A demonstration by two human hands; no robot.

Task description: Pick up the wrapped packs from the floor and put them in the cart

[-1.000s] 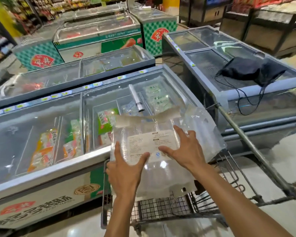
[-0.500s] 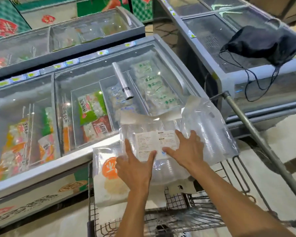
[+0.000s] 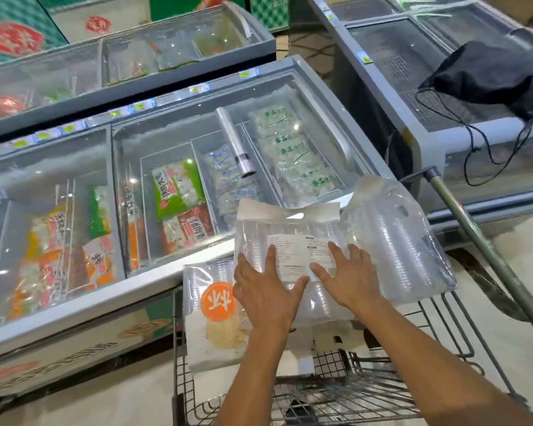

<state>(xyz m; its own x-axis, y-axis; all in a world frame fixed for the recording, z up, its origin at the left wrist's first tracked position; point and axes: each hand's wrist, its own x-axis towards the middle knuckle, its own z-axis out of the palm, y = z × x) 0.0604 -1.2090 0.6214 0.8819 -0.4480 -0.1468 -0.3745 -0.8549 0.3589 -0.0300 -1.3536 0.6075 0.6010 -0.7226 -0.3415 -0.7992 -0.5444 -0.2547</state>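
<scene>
A clear wrapped pack of plastic cups (image 3: pixel 293 229) with a white paper label lies tilted over the wire cart (image 3: pixel 336 392). My left hand (image 3: pixel 266 290) and my right hand (image 3: pixel 348 276) lie flat on its label with straight, spread fingers. A second clear pack (image 3: pixel 403 238) leans behind it to the right. A third pack with an orange round logo (image 3: pixel 217 305) stands in the cart's left side, partly hidden by my left hand.
A glass-topped chest freezer (image 3: pixel 142 290) full of frozen food packs stands against the cart's left. Another freezer (image 3: pixel 428 139) at right carries a black drawstring bag (image 3: pixel 490 75). The cart's grey handle bar (image 3: pixel 486 250) slants down the right side. Pale floor lies below.
The view has tipped further down and closer to the cart. The labelled pack has sunk lower into the cart under both hands, and the orange-logo pack has come into view.
</scene>
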